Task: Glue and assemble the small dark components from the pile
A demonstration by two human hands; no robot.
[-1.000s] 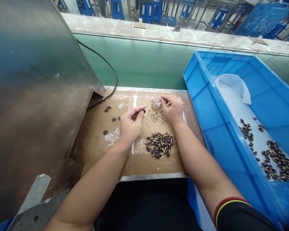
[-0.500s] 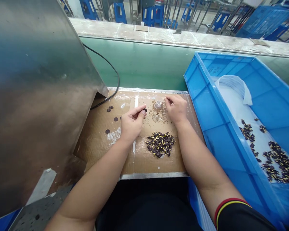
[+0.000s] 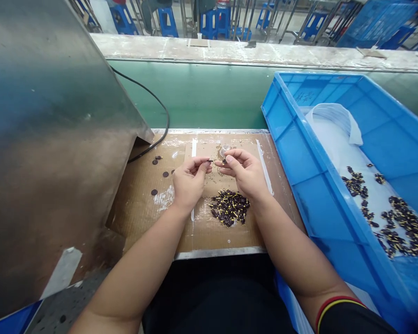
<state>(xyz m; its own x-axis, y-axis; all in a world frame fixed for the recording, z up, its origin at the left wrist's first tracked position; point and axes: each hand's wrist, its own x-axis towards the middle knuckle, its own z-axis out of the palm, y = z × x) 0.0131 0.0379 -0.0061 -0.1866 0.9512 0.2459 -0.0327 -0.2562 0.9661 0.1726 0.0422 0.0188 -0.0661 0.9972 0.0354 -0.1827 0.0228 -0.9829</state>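
Inward comes the right hand [image 3: 249, 174], pinching a small dark-and-yellow piece [image 3: 224, 161] near the left hand [image 3: 191, 181], which grips a thin dark disc [image 3: 211, 161]; looks like pairing, calling for steady alignment.

l hand [image 3: 190, 184] pinched, r hand [image 3: 248, 175] ditto, near e/o; forearms [image 3: 157, 248] angled inward

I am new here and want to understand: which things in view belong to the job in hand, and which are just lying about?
In use:
dark piece in the left hand
small dark part in the right hand
pile of dark-and-yellow parts
probably the loose dark discs
probably the blue crate, holding similar parts

Apparently just lying about:
black cable
whitish strip, lower left
blue stools
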